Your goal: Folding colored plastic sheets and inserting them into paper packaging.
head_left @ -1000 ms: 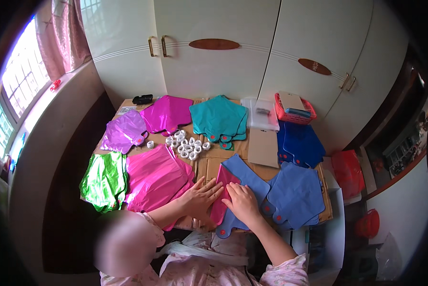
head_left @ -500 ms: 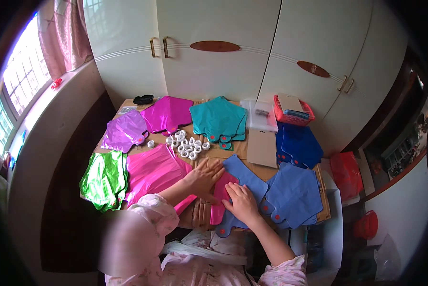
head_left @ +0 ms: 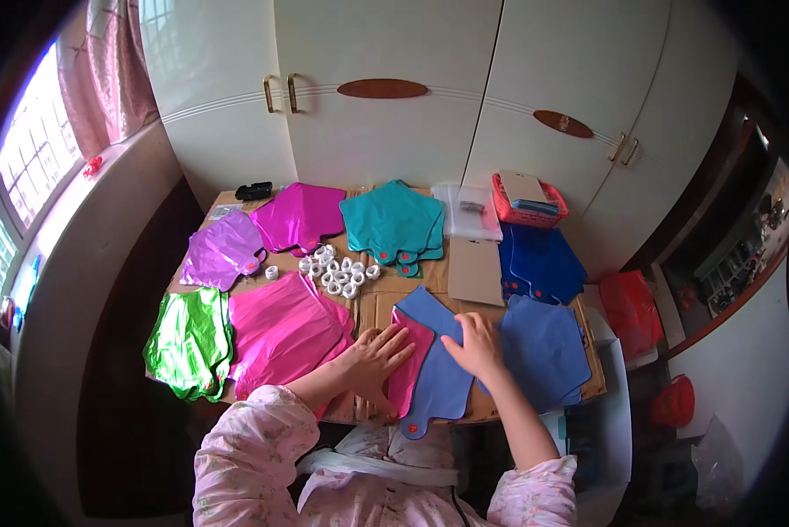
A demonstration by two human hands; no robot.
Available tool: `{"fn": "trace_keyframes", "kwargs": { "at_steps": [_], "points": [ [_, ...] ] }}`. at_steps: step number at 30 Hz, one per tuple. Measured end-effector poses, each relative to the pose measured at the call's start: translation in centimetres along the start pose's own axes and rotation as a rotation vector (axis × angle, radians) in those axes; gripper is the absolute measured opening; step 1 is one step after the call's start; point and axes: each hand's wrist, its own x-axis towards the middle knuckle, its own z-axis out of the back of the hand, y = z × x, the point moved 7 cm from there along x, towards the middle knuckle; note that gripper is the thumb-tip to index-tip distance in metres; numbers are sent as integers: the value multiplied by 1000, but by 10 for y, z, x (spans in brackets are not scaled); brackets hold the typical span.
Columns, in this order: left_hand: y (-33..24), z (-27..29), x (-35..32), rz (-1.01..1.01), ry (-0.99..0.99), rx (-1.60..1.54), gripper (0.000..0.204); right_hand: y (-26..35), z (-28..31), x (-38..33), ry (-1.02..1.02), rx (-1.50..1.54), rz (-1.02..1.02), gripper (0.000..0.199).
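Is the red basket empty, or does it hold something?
Not empty: a beige card and blue pieces stick out of the red basket.

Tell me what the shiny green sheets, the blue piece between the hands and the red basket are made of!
The green sheets look like thin plastic or foil: crinkled, with bright glints. The blue piece could be matte plastic film or cloth; its dull surface fits either. The red basket is probably smooth plastic: stiff-sided, evenly coloured.

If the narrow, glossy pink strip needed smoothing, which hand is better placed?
Probably the left hand: its fingers reach the glossy pink strip, whereas the right hand is farther off, near the right edge of the flat blue sheet.
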Motion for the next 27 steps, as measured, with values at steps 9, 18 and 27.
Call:
{"fn": "trace_keyframes", "kwargs": {
  "at_steps": [9,18,27],
  "points": [
    [-1,8,11,38,-90,63,107,-38,-26,25,643,115,-439,65],
    [0,3,9,31,-132,69,108,-49,-20,14,552,500,-452,38],
    [16,4,17,156,-2,48,87,-42,-35,32,394,177,-347,34]
  ]
}}
